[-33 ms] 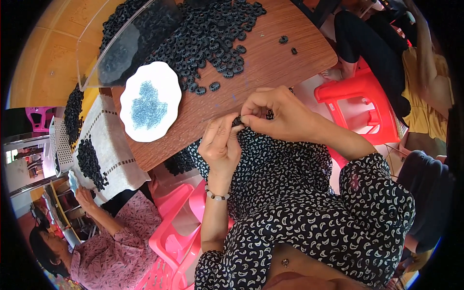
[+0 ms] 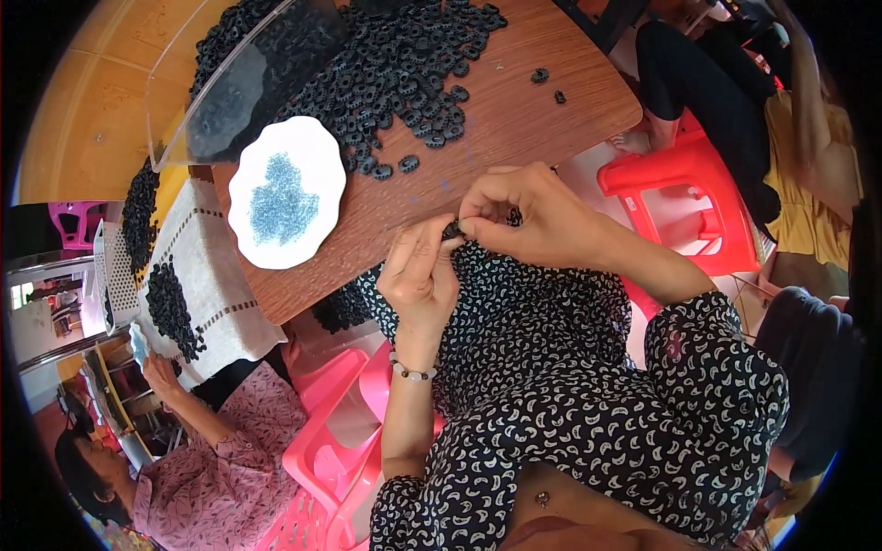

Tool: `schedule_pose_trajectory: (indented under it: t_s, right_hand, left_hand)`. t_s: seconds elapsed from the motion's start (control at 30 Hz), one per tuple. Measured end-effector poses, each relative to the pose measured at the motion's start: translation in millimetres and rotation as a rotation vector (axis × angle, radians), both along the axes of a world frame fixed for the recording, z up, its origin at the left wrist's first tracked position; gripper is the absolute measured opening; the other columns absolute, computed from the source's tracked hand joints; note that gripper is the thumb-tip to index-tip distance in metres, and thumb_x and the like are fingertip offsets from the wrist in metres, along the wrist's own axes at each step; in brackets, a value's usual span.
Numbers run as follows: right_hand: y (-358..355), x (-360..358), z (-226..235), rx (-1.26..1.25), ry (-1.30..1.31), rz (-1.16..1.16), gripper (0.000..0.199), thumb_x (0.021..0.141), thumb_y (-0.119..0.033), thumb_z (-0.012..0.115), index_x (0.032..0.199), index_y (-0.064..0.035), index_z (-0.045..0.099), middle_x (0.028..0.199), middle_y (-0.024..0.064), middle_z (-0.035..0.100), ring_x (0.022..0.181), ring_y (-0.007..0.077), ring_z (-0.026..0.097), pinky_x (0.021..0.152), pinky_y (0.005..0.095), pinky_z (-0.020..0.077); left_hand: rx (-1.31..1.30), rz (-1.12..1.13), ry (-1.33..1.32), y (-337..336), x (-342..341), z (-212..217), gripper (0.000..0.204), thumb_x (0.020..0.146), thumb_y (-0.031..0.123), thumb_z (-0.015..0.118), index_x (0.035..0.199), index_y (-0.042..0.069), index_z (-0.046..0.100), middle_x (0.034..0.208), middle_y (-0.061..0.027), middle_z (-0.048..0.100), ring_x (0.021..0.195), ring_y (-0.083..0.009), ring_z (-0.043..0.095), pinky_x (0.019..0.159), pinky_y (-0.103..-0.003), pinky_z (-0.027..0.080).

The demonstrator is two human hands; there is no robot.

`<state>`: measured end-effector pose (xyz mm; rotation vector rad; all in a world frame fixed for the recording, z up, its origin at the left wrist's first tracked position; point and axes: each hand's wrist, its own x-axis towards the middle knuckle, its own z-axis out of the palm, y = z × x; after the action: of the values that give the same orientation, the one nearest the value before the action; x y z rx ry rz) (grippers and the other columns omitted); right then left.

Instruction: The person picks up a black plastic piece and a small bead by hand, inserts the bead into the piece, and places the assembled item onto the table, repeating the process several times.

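Just off the near edge of the table, my left hand pinches a small black plastic part between thumb and fingers. My right hand is closed at the same part, its thumb and forefinger meeting at the part's edge. Whether a smaller piece sits in that right pinch is hidden by the fingertips. To the left of my hands, a white scallop-edged plate carries a spread of tiny silvery-blue pieces. Beyond it lies a large pile of black oval plastic parts with openings in them.
A clear plastic bin holds more black parts at the far left of the wooden table. At left, a person in a pink patterned shirt sits by a cloth bearing black parts. Pink chairs and a red stool flank me.
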<state>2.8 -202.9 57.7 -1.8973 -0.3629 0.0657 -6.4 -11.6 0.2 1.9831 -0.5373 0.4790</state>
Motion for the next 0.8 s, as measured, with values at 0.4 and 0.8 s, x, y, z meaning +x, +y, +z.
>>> schedule_pose_trajectory:
  t_s: [0.4,0.8]
  right_hand:
    - [0,0,1,0.002,0.074,0.011,0.018,0.09,-0.013,0.072,0.09,0.0044,0.069,0.077,0.0136,0.071,0.07,0.02,0.072,0.066,0.032,0.0564]
    - [8,-6,-13,-0.112,-0.098,-0.017,0.01,0.087,-0.007,0.071,0.091,-0.0004,0.064,0.078,0.0089,0.062,0.078,0.021,0.061,0.065,0.0338,0.0483]
  left_hand:
    - [-0.029,-0.008,-0.009,0,1,-1,0.027,0.083,-0.009,0.074,0.109,-0.001,0.076,0.098,-0.0127,0.075,0.083,-0.0237,0.072,0.074,-0.032,0.057]
    - [0.023,0.015,-0.014,-1,-2,-2,0.026,0.082,-0.008,0.075,0.107,0.0,0.075,0.098,-0.0128,0.075,0.083,-0.024,0.073,0.073,-0.032,0.058]
